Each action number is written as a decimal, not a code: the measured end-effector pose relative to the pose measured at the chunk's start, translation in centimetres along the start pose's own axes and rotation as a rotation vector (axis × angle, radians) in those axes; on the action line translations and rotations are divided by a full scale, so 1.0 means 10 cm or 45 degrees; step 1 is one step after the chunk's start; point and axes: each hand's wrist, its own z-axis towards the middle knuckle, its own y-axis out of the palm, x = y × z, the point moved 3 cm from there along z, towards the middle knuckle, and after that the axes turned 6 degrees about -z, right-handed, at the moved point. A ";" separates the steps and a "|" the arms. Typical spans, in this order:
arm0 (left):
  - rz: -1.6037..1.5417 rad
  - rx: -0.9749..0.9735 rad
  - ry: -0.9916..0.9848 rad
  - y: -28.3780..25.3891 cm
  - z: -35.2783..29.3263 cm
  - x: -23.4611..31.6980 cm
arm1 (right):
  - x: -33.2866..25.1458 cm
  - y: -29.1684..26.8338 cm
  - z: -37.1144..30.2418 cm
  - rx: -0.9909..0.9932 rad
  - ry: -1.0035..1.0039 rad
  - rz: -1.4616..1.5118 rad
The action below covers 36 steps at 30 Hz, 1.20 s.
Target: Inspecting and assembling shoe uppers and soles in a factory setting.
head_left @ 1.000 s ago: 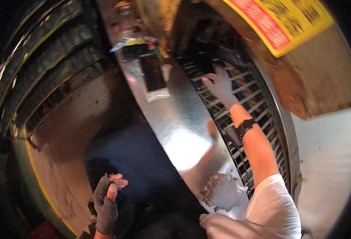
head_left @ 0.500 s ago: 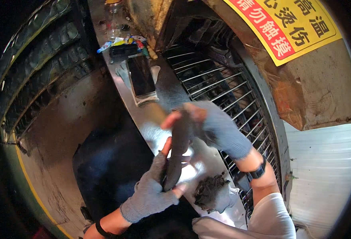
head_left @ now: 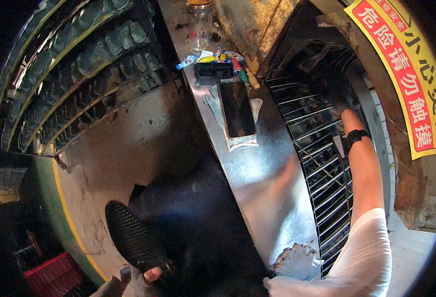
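My left hand (head_left: 146, 278), in a grey fingerless glove, is closed on a black shoe sole (head_left: 131, 232) at the lower left. The sole's ribbed face shows, and the thumb presses on its near end. My right forearm (head_left: 365, 173), with a black watch (head_left: 357, 137) at the wrist, stretches over the metal bar rack (head_left: 322, 168) into the dark opening behind it. Shadow hides my right hand (head_left: 340, 101) there, so its fingers and anything in them cannot be made out.
A phone (head_left: 236, 109) lies on a pale glove on the metal ledge (head_left: 257, 168). Beyond it are a black box (head_left: 213, 73), wrapped sweets and a glass jar (head_left: 199, 29). Crumpled grey material (head_left: 297, 261) lies nearby. Shelves of dark shoes (head_left: 99, 59) stand left; a yellow-red warning sign (head_left: 401, 74) hangs right.
Both hands were together on the dark sole above the ledge. My left hand has carried it down and left; my right hand has let go and reached into the dark opening. The view has shifted.
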 end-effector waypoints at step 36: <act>-0.122 -0.360 0.043 2.15 0.80 0.11 | -3.17 -3.33 -3.12 -0.910 0.401 3.139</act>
